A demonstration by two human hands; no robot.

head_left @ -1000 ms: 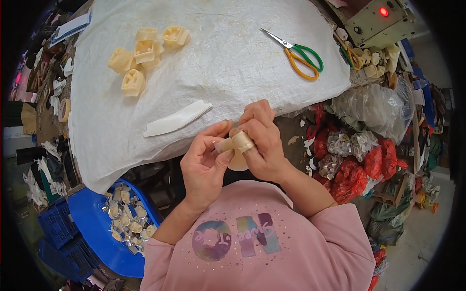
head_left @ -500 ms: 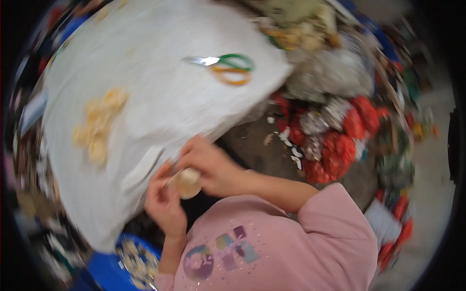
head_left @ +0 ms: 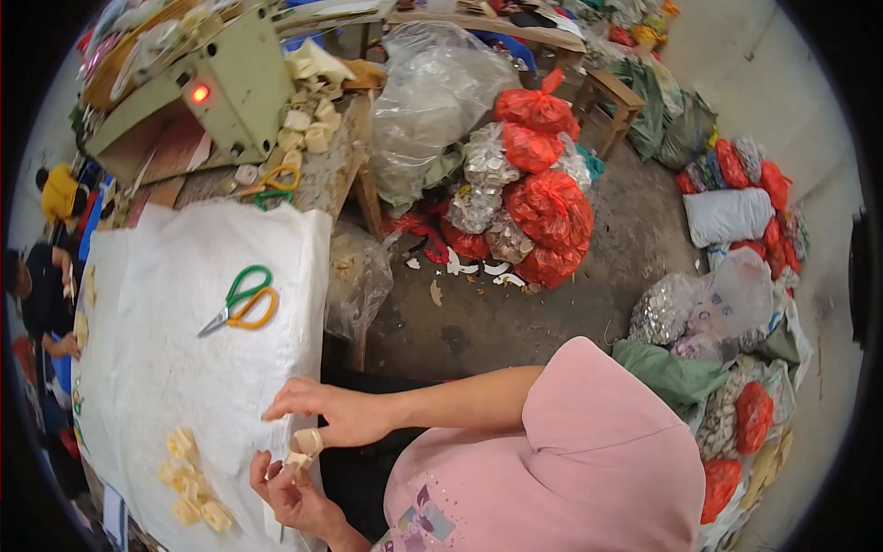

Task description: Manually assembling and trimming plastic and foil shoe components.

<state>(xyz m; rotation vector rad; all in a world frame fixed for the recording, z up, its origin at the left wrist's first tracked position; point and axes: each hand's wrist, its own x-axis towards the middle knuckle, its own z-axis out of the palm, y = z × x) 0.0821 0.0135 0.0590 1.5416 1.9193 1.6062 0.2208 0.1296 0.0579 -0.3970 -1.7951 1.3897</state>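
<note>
At the near edge of the white cloth (head_left: pixel 147 304), my left hand (head_left: pixel 303 508) pinches a small cream-coloured curved piece (head_left: pixel 303 445), hollow and ring-like. My right hand (head_left: pixel 345 412) is just above it, fingers stretched out toward the cloth. Its thumb side is by the piece; whether the thumb touches it is hidden. Several similar cream pieces (head_left: pixel 189 483) lie in a loose group on the cloth, left of my hands. Farther away on the cloth rest scissors (head_left: pixel 241 302) with one green and one orange handle.
A green metal machine (head_left: pixel 235 87) with a red light stands behind the cloth, near more cream pieces (head_left: pixel 317 124). Red bags (head_left: pixel 552 212) and clear bags (head_left: pixel 432 83) are piled on the floor. A wooden stool (head_left: pixel 612 106) stands behind. People (head_left: pixel 44 285) are at the far left.
The view has swung to the right, bringing the machine and floor bags into sight. My right hand's fingers, earlier closed around the cream piece with the left, are now stretched out.
</note>
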